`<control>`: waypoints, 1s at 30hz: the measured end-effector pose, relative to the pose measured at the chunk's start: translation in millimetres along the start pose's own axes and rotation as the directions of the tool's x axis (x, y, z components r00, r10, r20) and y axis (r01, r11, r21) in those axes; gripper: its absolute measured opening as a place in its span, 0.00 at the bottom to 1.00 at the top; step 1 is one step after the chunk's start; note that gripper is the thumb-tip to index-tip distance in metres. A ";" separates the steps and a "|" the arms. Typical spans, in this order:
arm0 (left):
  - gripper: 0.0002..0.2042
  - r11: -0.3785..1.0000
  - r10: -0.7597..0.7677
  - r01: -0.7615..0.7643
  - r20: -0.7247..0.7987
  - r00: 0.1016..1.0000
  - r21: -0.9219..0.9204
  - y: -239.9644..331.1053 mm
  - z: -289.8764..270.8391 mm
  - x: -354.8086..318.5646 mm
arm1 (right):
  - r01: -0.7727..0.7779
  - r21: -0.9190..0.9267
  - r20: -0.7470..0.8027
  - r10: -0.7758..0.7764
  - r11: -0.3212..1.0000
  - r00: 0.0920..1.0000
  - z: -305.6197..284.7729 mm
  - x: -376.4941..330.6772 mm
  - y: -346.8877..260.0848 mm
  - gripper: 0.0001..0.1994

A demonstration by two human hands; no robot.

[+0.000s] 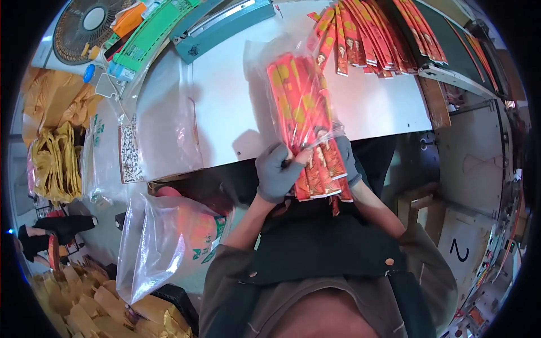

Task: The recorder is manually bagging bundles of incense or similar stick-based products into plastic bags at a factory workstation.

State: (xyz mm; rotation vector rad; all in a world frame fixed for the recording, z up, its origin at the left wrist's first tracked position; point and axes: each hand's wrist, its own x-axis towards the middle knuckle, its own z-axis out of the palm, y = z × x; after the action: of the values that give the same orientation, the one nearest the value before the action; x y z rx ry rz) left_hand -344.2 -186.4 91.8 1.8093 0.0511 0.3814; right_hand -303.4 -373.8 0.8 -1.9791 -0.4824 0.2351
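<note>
A bundle of long, flat red packets with gold patterns [301,104] is partly inside a clear plastic bag [260,53]. Its lower ends stick out of the bag's mouth towards my body. My left hand [276,172], in a grey glove with bare fingertips, grips the left side of the bundle, thumb over the bag's edge. On the other side my right hand [347,161], gloved alike, is closed round the bundle's right edge; most of its fingers are hidden behind the packets. More loose red packets [360,42] lie fanned out at the table's far right.
The white table [222,101] carries a pile of clear bags [166,118] at left and a teal bar-shaped machine [225,28] at the back. A dark conveyor belt [459,42] with packets runs at right. A large clear bag [155,242] and brown packaging [93,304] stand lower left.
</note>
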 end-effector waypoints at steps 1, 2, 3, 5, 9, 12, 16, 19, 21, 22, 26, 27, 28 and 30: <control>0.19 0.983 0.138 -0.137 0.001 0.990 0.124 8.7 -1.3 -3.1 | -0.177 0.414 -0.042 0.214 0.893 0.976 12.7 -20.9 7.9 0.28; 0.20 0.941 0.300 -0.312 0.103 0.948 0.129 4.5 -8.6 -14.9 | 0.017 0.081 -0.042 -0.014 0.997 0.999 3.0 -25.4 -1.5 0.28; 0.19 0.937 0.303 -0.328 0.191 0.934 0.119 0.7 -12.1 -33.1 | 0.136 -0.050 0.004 -0.136 0.990 0.991 -9.0 -45.9 -12.6 0.28; 0.18 0.928 0.312 -0.355 0.281 0.908 0.115 -5.8 -17.6 -63.8 | 0.263 -0.171 0.056 -0.257 0.950 0.965 -20.2 -71.4 -31.1 0.27; 0.15 0.973 -0.225 0.212 0.517 0.826 0.085 3.7 -50.0 -46.3 | -0.030 0.258 0.233 -0.032 0.966 0.972 -54.5 -45.9 -82.8 0.27; 0.10 0.977 -0.152 0.204 0.469 0.870 -0.064 57.2 -86.0 19.1 | 0.406 -0.184 0.344 -0.328 0.895 0.880 -111.0 10.4 -130.8 0.27; 0.04 0.934 0.213 -0.259 0.197 0.957 0.248 116.4 -127.4 124.1 | 0.541 -0.780 0.383 -0.443 0.315 0.810 -155.7 87.1 -217.3 0.19; 0.17 0.902 0.369 -0.365 -0.030 0.929 -0.231 184.6 -142.3 158.6 | 0.637 -0.694 0.157 -0.792 0.337 0.590 -186.8 98.5 -281.2 0.07; 0.14 0.879 0.471 -0.449 0.143 0.871 -0.160 193.0 -144.4 164.1 | 0.539 -0.550 -0.033 -0.662 0.638 0.749 -191.2 98.1 -286.6 0.06; 0.11 0.849 0.518 -0.522 0.322 0.792 -0.082 200.6 -147.8 161.2 | 0.554 -0.543 -0.033 -0.675 0.631 0.737 -194.1 104.8 -288.0 0.06; 0.13 0.369 0.709 -0.823 0.440 0.550 0.432 161.4 -128.2 169.3 | 0.631 -0.571 0.212 -0.648 0.525 0.732 -170.9 134.4 -286.6 0.14; 0.13 0.363 0.704 -0.817 0.442 0.555 0.448 168.5 -127.9 168.4 | 0.743 -0.444 0.180 -0.763 0.500 0.621 -147.3 139.9 -288.5 0.15; 0.13 0.294 0.695 -0.793 0.451 0.560 0.533 183.9 -129.1 157.5 | 0.837 -0.315 0.122 -0.856 0.447 0.503 -129.0 145.5 -288.9 0.16; 0.13 0.148 0.758 -0.761 0.422 0.497 0.631 184.8 -122.5 149.4 | 0.792 -0.437 0.491 -0.625 0.426 0.607 -113.6 157.6 -277.2 0.18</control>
State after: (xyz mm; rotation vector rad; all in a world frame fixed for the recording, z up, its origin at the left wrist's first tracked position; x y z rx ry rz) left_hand -268.0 -88.1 328.5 2.6077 -0.9377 1.2684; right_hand -183.3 -292.7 306.7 -2.1490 -1.7433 -0.2785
